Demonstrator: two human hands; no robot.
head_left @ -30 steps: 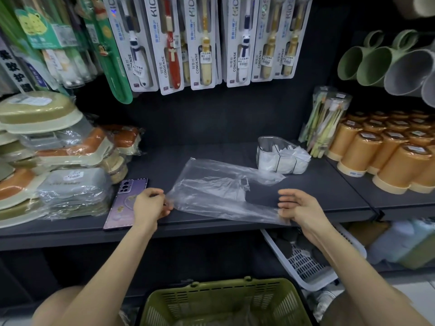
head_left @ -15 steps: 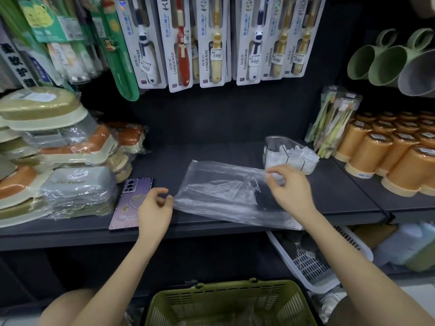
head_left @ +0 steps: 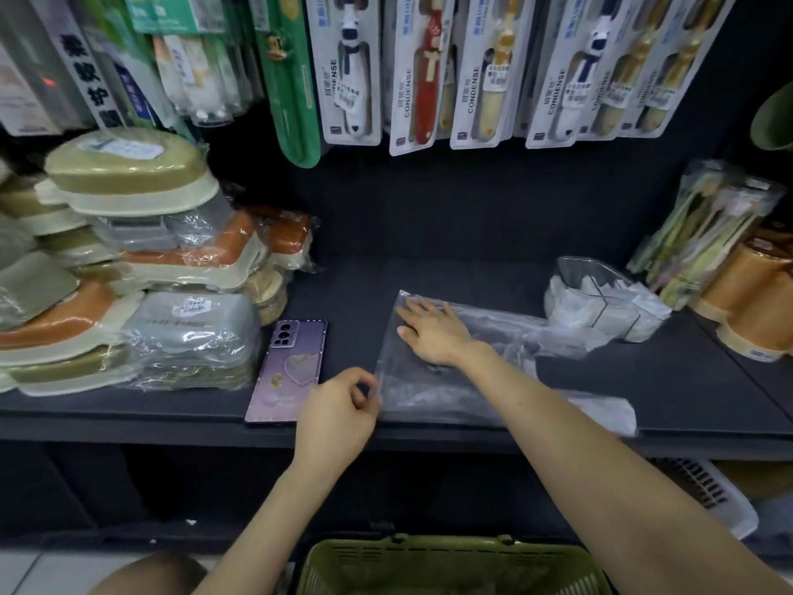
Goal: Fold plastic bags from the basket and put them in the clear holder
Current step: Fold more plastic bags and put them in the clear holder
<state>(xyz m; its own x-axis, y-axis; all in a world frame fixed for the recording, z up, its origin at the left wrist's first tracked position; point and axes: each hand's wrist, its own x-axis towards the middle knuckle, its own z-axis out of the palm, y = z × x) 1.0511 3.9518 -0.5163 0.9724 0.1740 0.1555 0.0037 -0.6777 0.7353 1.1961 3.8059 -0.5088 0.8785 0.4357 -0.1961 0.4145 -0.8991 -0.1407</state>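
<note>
A clear plastic bag lies spread on the dark shelf. My left hand pinches the bag's near-left corner at the shelf's front edge. My right hand lies flat on the bag's left part, fingers straight and pointing left. The clear holder stands at the back right of the shelf with several folded white bags in it. The green basket sits below me on the floor, its rim at the bottom of the view.
A purple phone lies left of the bag. Wrapped soap dishes are stacked at the left. Orange cups and packed toothbrushes stand at the right. Carded toothbrushes hang above. A white basket sits under the shelf.
My right hand moved from the bag's right end across to its left part and now presses flat. The left hand kept its pinch on the corner. The camera came closer.
</note>
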